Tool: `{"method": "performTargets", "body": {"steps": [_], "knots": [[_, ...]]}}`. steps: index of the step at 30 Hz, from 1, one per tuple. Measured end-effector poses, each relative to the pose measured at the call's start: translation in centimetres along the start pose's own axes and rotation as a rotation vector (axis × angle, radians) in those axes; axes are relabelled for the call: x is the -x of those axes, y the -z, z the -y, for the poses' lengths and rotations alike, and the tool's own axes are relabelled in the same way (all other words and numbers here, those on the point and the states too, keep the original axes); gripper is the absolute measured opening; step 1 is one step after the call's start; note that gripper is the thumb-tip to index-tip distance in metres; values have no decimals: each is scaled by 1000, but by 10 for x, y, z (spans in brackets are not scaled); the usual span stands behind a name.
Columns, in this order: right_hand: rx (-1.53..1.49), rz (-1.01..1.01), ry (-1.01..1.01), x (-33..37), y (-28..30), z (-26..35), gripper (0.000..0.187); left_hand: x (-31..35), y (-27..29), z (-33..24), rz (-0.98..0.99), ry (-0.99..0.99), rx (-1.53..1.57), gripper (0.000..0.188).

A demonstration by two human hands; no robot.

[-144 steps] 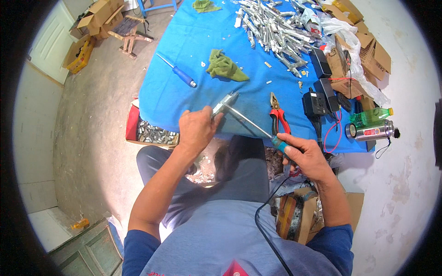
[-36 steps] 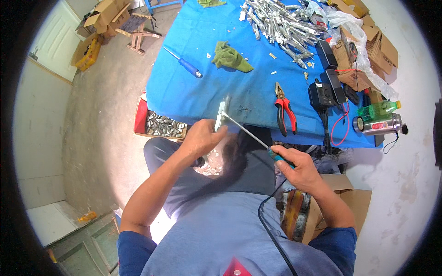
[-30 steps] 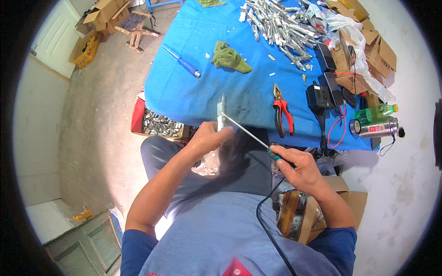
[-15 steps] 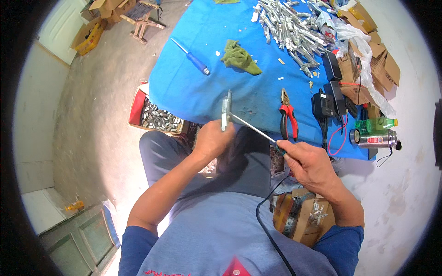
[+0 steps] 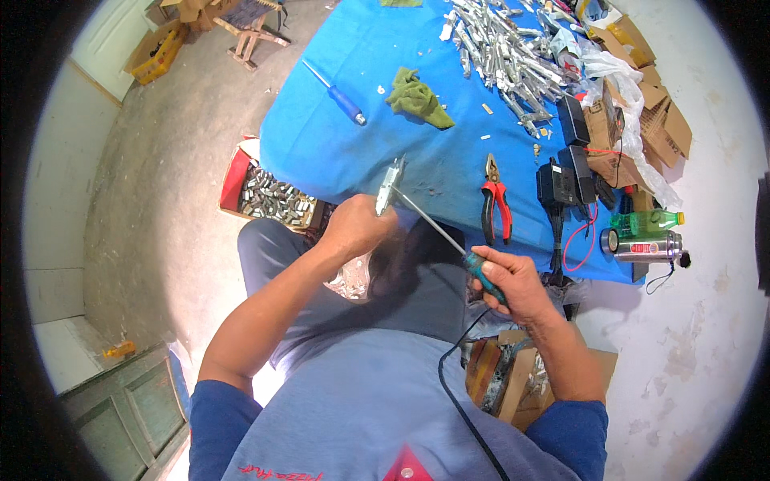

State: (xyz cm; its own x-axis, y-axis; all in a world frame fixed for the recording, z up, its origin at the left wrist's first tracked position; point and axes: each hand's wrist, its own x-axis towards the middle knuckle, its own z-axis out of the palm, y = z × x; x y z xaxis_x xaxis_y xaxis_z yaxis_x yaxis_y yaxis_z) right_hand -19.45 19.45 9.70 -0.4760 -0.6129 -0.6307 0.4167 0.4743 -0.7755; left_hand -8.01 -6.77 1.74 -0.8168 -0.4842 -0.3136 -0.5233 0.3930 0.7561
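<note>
My left hand (image 5: 359, 228) is closed around the lower end of a narrow silver metal piece (image 5: 389, 186), which sticks up tilted over the near edge of the blue-covered table. In my right hand (image 5: 515, 282) is a screwdriver (image 5: 481, 271) with a teal handle and a long shaft. Its shaft slants up to the left, and the tip meets the side of the metal piece; whether it sits in a gap there is too small to tell. Red-and-black pliers (image 5: 496, 204) lie on the cloth, beyond my right hand.
On the blue table (image 5: 321, 152) lie a blue-handled screwdriver (image 5: 343, 103), a green rag (image 5: 419, 98) and a heap of silver metal pieces (image 5: 513, 68). Black adapters (image 5: 555, 183) and a steel flask (image 5: 646, 246) line the right side. A box of small metal parts (image 5: 277, 196) stands left of my knees.
My right hand has moved down and a little left, so the screwdriver stands steeper and its teal handle shows more. The metal piece leans further right at its top; my left hand has shifted slightly left.
</note>
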Motion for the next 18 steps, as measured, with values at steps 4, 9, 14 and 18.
{"method": "performTargets", "body": {"steps": [4,9,14,18], "knots": [[582,-145,493,0,-10,-14,31,-3,0,3,35,3,65,43],[530,-96,366,7,-6,4,34,4,0,-5,22,6,90,43],[391,68,107,16,-1,44,41,6,-8,-2,-63,-10,-58,40],[644,53,349,11,2,48,40,6,-8,-4,-53,2,-94,38]]}}
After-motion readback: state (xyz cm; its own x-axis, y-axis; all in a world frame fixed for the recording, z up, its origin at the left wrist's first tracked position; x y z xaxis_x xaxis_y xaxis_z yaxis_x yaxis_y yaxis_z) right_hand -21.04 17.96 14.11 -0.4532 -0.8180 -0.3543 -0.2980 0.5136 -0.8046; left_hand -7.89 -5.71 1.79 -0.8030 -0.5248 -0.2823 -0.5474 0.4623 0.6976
